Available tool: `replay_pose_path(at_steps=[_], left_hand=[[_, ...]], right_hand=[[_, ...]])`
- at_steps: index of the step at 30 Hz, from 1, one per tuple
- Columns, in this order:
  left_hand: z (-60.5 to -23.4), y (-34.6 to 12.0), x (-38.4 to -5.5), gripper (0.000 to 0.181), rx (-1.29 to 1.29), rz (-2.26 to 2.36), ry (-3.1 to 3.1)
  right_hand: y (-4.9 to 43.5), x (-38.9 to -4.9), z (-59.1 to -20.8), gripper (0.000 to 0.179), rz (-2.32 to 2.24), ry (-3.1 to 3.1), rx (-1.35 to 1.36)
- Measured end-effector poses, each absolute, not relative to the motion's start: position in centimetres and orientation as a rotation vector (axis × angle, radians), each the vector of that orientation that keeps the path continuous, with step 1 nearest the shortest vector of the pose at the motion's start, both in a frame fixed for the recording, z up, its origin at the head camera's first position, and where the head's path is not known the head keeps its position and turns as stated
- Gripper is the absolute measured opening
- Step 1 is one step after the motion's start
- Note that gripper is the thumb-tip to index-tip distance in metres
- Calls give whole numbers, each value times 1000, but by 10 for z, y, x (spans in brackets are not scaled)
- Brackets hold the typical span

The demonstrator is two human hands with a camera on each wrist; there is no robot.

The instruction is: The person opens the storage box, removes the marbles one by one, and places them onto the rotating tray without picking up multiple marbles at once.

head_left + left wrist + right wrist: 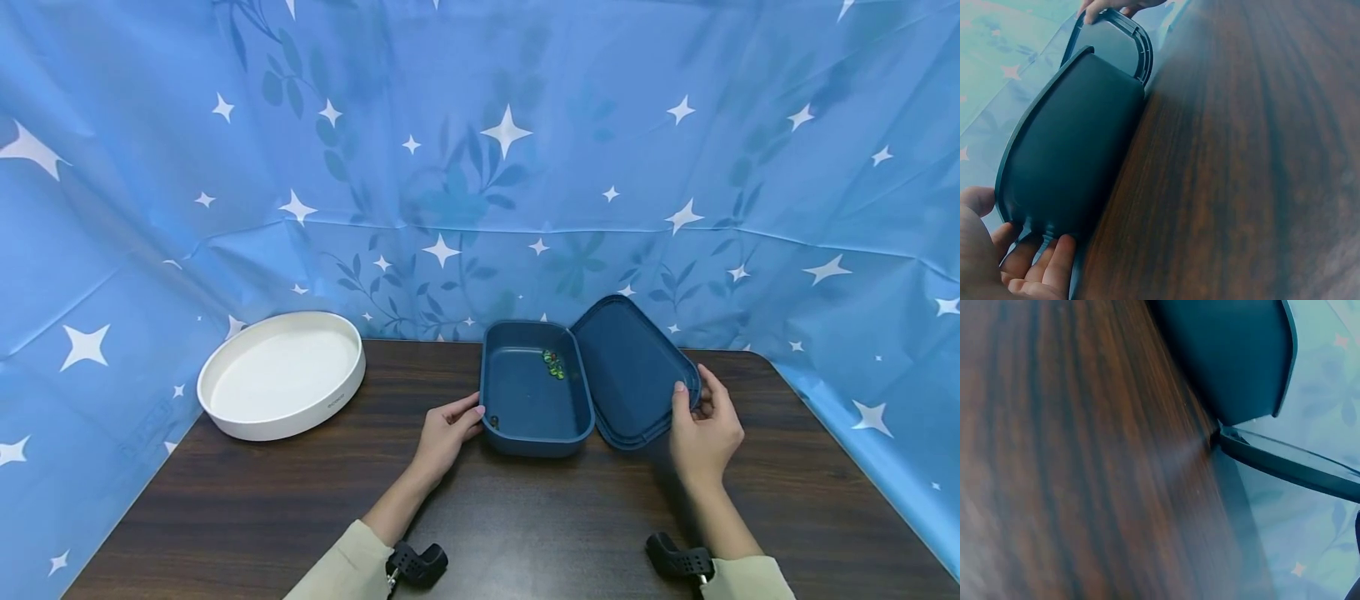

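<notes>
A dark blue rectangular box [525, 400] stands uncovered on the table. Along its right inner side lies a cluster of small green and red pieces [553, 364], with a tiny brownish piece [493, 422] in the front left corner. My left hand [441, 433] grips the box's left side, thumb at the rim; the left wrist view shows the fingertips [1063, 250] against the outer wall. My right hand [703, 429] pinches the right edge of the matching blue lid [630, 367]. That lid leans tilted beside the box, its left edge right at the box's wall.
A round white tray [281, 367] with a low rim sits at the table's back left. Behind the dark wooden table [525, 517] hangs a blue cloth [480, 167] with white stars. Each wrist wears a black camera mount [420, 565].
</notes>
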State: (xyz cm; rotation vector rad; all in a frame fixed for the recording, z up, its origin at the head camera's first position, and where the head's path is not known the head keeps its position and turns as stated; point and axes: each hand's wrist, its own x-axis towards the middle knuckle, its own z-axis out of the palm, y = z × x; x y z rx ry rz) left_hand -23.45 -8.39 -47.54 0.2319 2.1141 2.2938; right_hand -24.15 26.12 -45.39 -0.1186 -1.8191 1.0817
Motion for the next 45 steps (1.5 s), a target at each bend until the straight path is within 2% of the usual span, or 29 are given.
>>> replay_pose_path(at_steps=[13,23,28,34,45], left_hand=[[-476,-84,-234,45,233,2291,2115],[-477,-84,-235,45,220,2293,2111],[-476,-84,-235,45,217,2291,2115],[-476,-84,-235,45,227,2291,2115],[-476,-84,-235,44,220,2295,2113]], right_hand=[[291,-240,-461,40,1075,-1958,-245],[307,-236,-462,36,1028,-2169,-336],[316,-233,-460,45,952,-2389,-398],[324,-229,-462,57,836,-2631,-342],[330,-229,-465,62,718,-2797,-196]])
